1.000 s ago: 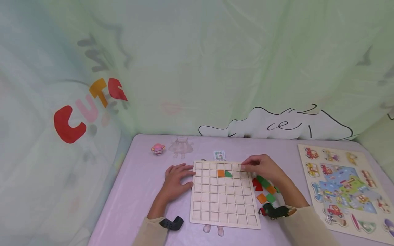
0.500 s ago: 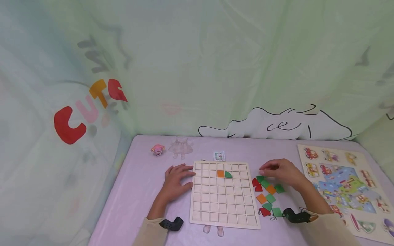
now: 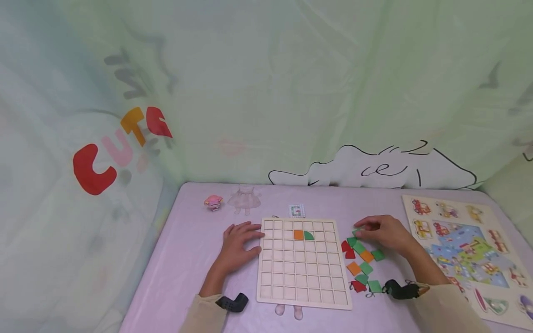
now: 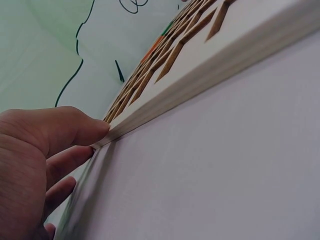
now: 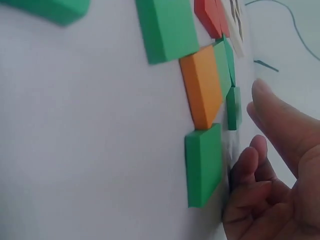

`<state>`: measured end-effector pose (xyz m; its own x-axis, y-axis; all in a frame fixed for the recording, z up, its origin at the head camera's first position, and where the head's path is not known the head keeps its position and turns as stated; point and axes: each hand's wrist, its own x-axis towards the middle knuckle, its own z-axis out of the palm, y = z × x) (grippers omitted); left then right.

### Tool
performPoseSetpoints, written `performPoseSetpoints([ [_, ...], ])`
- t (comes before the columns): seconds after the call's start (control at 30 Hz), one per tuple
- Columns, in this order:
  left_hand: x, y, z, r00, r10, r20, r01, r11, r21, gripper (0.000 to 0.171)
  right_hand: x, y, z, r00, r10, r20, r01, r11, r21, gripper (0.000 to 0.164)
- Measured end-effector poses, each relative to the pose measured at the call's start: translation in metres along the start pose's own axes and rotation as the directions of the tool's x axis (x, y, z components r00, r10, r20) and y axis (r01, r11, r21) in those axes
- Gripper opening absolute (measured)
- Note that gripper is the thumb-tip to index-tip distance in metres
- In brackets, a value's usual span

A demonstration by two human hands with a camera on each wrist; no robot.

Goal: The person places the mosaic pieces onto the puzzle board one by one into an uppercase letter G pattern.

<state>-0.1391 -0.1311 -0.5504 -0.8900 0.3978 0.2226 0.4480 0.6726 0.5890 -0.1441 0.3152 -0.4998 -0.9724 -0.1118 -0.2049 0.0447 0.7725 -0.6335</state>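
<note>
A pale wooden grid board (image 3: 300,272) lies on the table, with an orange square (image 3: 298,235) and a green quarter-round piece (image 3: 308,235) in neighbouring cells. My left hand (image 3: 240,247) rests against its left edge, fingers spread. In the left wrist view, the thumb (image 4: 82,127) touches the board's rim (image 4: 210,75). To the right of the board, my right hand (image 3: 384,233) is low beside a small green piece (image 3: 356,231), thumb and fingers around it. In the right wrist view, a gap shows between the thumb (image 5: 280,120) and that green piece (image 5: 234,109).
Loose red pieces (image 3: 348,249), orange pieces (image 3: 354,268) and green pieces (image 3: 374,286) lie right of the board. A vehicle picture puzzle (image 3: 416,217) covers the table's right side. A pink toy figure (image 3: 213,202) stands at the back left. A hanging curtain (image 3: 266,92) encloses the table.
My right hand has moved right and slightly down from the board's upper right corner to the loose pieces. A green piece now shows at its fingertips. The left hand has stayed put.
</note>
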Motion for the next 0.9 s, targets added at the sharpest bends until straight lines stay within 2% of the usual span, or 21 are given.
performPoseSetpoints([
  [0.9, 0.0006, -0.0036, 0.0021, 1.000, -0.012, 0.014, 0.012, 1.000, 0.018, 0.035, 0.0063, 0.0055, 0.0005, 0.998, 0.054, 0.034, -0.054, 0.998, 0.012, 0.035],
])
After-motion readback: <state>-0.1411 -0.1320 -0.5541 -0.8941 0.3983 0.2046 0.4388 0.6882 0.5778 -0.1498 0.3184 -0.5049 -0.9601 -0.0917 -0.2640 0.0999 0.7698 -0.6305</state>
